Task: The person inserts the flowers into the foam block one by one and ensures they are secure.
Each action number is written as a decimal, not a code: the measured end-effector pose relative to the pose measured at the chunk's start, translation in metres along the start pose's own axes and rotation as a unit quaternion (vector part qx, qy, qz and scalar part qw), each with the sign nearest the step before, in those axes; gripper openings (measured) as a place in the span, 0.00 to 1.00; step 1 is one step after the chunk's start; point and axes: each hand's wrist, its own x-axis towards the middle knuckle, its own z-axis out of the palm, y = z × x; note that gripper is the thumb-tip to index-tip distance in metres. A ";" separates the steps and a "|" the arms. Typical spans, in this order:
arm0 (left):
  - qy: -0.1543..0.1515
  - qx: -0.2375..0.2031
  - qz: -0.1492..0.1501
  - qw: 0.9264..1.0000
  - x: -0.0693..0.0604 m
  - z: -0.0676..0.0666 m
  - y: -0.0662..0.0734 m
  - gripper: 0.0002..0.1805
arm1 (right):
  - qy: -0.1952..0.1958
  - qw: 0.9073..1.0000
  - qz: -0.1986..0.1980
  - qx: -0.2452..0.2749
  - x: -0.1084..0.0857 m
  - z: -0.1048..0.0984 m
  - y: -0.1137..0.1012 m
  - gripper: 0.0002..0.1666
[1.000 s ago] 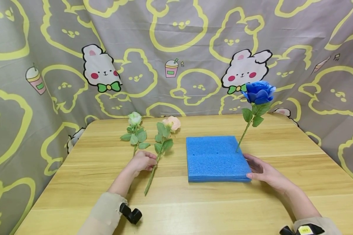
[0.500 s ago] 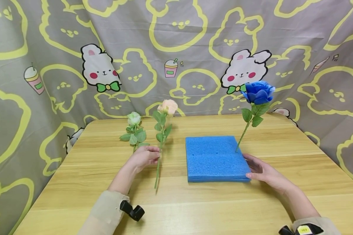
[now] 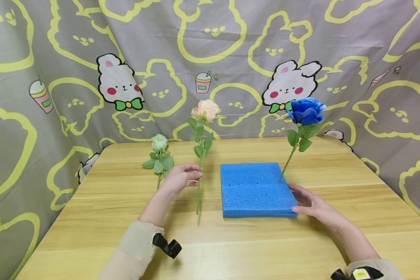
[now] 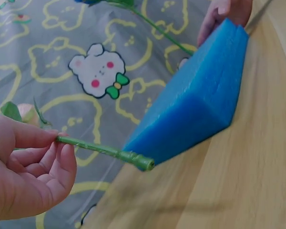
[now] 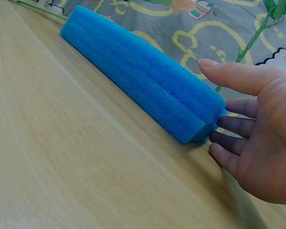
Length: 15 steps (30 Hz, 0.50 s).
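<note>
My left hand (image 3: pixel 180 179) pinches the green stem (image 4: pixel 100 147) of a peach rose (image 3: pixel 205 111), which stands nearly upright left of the blue foam block (image 3: pixel 257 194). In the left wrist view that hand (image 4: pixel 31 167) has the cut stem end pointing past its fingertips, in front of the foam (image 4: pixel 190 100). A blue rose (image 3: pixel 306 111) stands tilted in the foam's right side. My right hand (image 3: pixel 316 208) rests against the foam's right edge, fingers extended; in the right wrist view the hand (image 5: pixel 257 124) touches the end of the block (image 5: pixel 143 76).
A pale green-white rose (image 3: pixel 159 142) lies on the wooden table (image 3: pixel 203 249) to the left, its lower stem partly hidden behind my left hand. Behind the table hangs a grey curtain (image 3: pixel 154 39) with yellow outlines and rabbit prints.
My left hand has lifted the peach rose off the table, turned it more upright and moved it right, closer to the foam. My right hand has stayed at the foam's edge.
</note>
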 end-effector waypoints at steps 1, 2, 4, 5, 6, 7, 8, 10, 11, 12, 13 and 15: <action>-0.001 0.000 0.003 1.000 0.001 0.003 0.002 0.11 | 0.000 1.000 0.000 0.001 0.000 0.000 0.000 0.41; -0.001 0.002 0.004 1.000 0.001 0.006 0.003 0.12 | 0.000 1.000 0.001 0.003 0.000 0.000 0.000 0.41; -0.005 0.007 0.010 1.000 0.003 0.011 0.005 0.11 | -0.001 1.000 0.001 0.006 0.000 0.000 0.000 0.41; -0.005 0.011 0.012 1.000 0.003 0.014 0.006 0.11 | -0.001 1.000 0.001 0.007 0.000 0.000 0.000 0.41; -0.005 0.015 0.016 1.000 0.004 0.016 0.007 0.10 | -0.002 1.000 0.001 0.007 0.000 0.000 0.000 0.41; -0.005 0.016 0.020 1.000 0.005 0.019 0.008 0.10 | -0.002 1.000 0.001 0.007 0.000 0.000 0.000 0.41; -0.003 0.016 0.025 1.000 0.007 0.021 0.009 0.10 | -0.002 1.000 0.001 0.007 0.000 0.000 0.000 0.41; -0.001 0.014 0.034 0.999 0.009 0.027 0.012 0.09 | -0.002 1.000 0.001 0.006 0.000 0.000 0.000 0.41; -0.001 0.013 0.038 0.999 0.010 0.030 0.013 0.09 | -0.002 1.000 0.002 0.005 0.000 0.000 0.001 0.41; -0.002 0.010 0.043 0.999 0.012 0.032 0.014 0.09 | -0.002 1.000 0.002 0.005 0.000 0.000 0.001 0.41; -0.003 0.006 0.048 0.999 0.013 0.035 0.016 0.09 | -0.002 1.000 0.002 0.005 0.000 0.000 0.001 0.42; -0.006 0.005 0.059 0.998 0.015 0.041 0.018 0.09 | -0.001 1.000 0.003 0.006 0.000 0.000 0.001 0.42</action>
